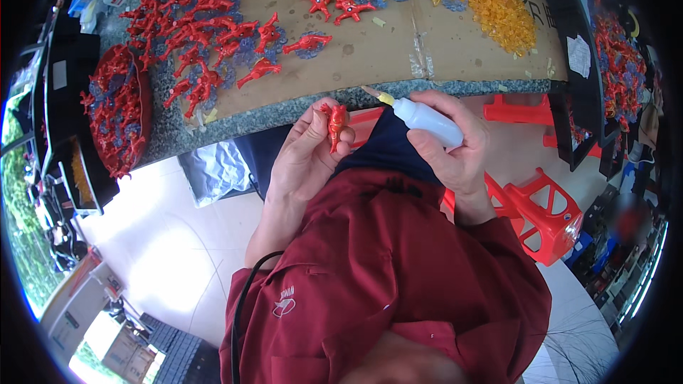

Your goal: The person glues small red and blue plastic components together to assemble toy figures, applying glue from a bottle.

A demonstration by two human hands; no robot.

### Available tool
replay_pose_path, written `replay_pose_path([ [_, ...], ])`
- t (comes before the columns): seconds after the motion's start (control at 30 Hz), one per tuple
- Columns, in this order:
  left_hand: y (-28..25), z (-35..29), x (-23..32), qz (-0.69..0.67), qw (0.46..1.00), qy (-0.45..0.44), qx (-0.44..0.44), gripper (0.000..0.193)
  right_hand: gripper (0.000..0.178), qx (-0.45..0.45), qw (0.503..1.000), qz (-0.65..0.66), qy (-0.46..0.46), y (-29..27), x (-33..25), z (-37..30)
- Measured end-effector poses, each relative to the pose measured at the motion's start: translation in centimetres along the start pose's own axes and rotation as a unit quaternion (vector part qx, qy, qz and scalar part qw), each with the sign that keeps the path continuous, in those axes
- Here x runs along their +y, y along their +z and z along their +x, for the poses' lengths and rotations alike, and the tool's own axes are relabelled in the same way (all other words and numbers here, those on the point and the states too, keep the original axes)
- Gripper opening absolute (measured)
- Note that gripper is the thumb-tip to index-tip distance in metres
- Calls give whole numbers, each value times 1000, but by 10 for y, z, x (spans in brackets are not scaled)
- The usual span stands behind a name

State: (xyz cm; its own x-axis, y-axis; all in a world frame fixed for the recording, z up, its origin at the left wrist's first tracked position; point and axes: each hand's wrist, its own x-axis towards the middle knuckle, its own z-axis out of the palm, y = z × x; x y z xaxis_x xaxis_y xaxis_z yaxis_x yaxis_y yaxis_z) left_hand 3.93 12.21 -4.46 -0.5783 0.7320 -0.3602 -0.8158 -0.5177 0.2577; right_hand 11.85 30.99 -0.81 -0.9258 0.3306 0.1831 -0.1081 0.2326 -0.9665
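Observation:
My left hand (311, 149) is closed on a small red toy figure (336, 126), held upright between thumb and fingers just off the table's near edge. In my right hand (455, 139) is a white squeeze bottle (429, 122) with a yellow collar and a thin nozzle. The bottle tilts so that its nozzle points up and to the left, toward the table edge. Nozzle and figure are apart. Beyond my hands, several like red figures (260, 70) lie on the table among small clear bluish pieces (307, 48).
Brown cardboard (384, 43) covers part of the speckled stone table (284, 109). A heap of yellow transparent pieces (491, 3) lies far right. A red tray (144, 99) of figures stands at left, a dark bin (569, 50) at right, and red stools (544, 217) below.

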Motion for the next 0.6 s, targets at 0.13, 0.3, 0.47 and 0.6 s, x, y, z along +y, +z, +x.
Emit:
replay_pose_path([
  [0.13,-5,-3,-6,-84,996,-3,39,24,34,-60,996,-50,-47,-1,-2,0],
  [0.3,-8,-3,-5,-82,997,-11,-7,27,31,-46,993,-77,-78,7,-2,-2],
  [0.47,-7,-2,-5,-74,997,-15,0,27,30,-48,992,-90,-69,7,-4,-2],
  [0.6,-10,0,-5,-60,998,-12,-9,27,30,-44,992,-88,-79,6,-4,0],
])
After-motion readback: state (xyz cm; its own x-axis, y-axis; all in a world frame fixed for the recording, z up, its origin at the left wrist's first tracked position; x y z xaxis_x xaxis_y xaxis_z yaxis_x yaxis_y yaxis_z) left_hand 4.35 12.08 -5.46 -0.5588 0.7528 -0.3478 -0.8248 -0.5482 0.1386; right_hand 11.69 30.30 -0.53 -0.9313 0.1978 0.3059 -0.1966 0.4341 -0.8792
